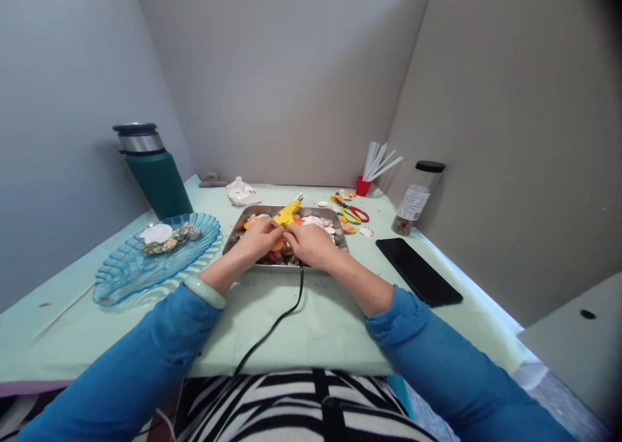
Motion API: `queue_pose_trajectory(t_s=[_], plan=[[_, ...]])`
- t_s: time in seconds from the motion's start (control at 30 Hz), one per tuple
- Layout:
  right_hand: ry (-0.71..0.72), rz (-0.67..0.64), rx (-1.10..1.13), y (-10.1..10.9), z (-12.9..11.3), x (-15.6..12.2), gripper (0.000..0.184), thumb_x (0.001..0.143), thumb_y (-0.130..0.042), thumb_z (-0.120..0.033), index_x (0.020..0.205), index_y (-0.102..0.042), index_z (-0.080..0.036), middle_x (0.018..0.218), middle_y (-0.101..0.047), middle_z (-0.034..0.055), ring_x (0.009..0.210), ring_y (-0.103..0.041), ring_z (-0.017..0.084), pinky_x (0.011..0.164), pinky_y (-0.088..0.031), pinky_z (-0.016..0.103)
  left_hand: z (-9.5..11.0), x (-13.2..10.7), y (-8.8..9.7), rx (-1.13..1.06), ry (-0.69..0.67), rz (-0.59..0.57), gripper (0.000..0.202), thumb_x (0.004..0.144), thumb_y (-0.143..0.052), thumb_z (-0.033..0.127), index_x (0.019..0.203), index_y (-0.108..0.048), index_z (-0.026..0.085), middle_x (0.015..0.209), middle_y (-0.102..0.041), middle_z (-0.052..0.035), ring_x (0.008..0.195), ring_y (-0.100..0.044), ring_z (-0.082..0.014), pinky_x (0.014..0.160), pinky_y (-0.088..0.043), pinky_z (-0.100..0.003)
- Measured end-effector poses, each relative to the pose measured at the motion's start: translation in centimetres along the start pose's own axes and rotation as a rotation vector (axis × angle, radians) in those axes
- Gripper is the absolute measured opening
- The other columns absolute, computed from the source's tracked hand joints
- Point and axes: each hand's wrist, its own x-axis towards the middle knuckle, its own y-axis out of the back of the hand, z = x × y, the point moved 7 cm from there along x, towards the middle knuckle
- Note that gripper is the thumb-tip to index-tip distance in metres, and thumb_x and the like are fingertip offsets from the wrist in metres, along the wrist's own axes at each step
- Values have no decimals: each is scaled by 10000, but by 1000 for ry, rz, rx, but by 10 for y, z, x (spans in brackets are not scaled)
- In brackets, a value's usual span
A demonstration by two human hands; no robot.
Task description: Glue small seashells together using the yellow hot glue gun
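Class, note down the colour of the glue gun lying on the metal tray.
Yellow: the glue gun shows best in the head view.

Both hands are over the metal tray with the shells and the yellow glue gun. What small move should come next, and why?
Probably lift the glue gun slightly. Both the left hand and the right hand meet at an orange shell just under its nozzle, above the metal tray, so the piece looks ready for pressing; whether glue is on it cannot be seen.

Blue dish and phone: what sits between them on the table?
Head view: between the blue dish and the phone sits the metal tray of shells, with both hands, left hand and right hand, over it at the yellow glue gun.
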Motion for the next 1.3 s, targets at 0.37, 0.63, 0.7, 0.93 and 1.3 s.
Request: queue_pose_trajectory(t_s=[0.37, 0.63, 0.7, 0.93, 1.3], plan=[[0, 64, 11, 5, 0, -1, 384, 1021, -329, -373, 1076, -658, -184, 997, -732, 91, 901, -653, 206, 720, -371, 265, 1, 0, -1, -132, 31, 1, 82, 891, -527, 200, 817, -537, 167, 567, -633, 14, 373, -547, -112, 415, -457, -214], [-5, 108, 24, 7, 1, -1, 377, 1024, -338, -380, 1022, -668, -198, 960, -734, 68, 887, -654, 193, 692, -354, 258, 2, -2, -1, -203, 64, -6, 103, 878, -575, 251, 838, -543, 162, 585, -638, 9, 385, -560, -112, 408, -456, -209], [-17, 103, 22, 8, 1, -1, 380, 1025, -339, -385, 1038, -667, -193, 979, -733, 74, 895, -652, 192, 702, -358, 255, 1, -2, -1, -220, 68, -3, 105, 875, -576, 255, 838, -541, 163, 581, -634, 12, 383, -559, -111, 404, -456, -209], [-21, 117, 18, 11, 0, -1, 374, 1025, -343, -383, 1044, -663, -189, 981, -735, 73, 891, -659, 192, 684, -352, 254, 1, -1, -2, -231, 69, -8, 74, 907, -504, 216, 870, -527, 156, 590, -628, 10, 383, -564, -109, 388, -464, -206], [-4, 86, 12, 9, -1, -1, 406, 1032, -314, -387, 1071, -670, -194, 1000, -735, 80, 914, -662, 197, 711, -366, 253, 2, -3, -1, -240, 50, -2, 182, 857, -639, 310, 865, -528, 166, 588, -621, 27, 388, -564, -101, 405, -476, -202]])
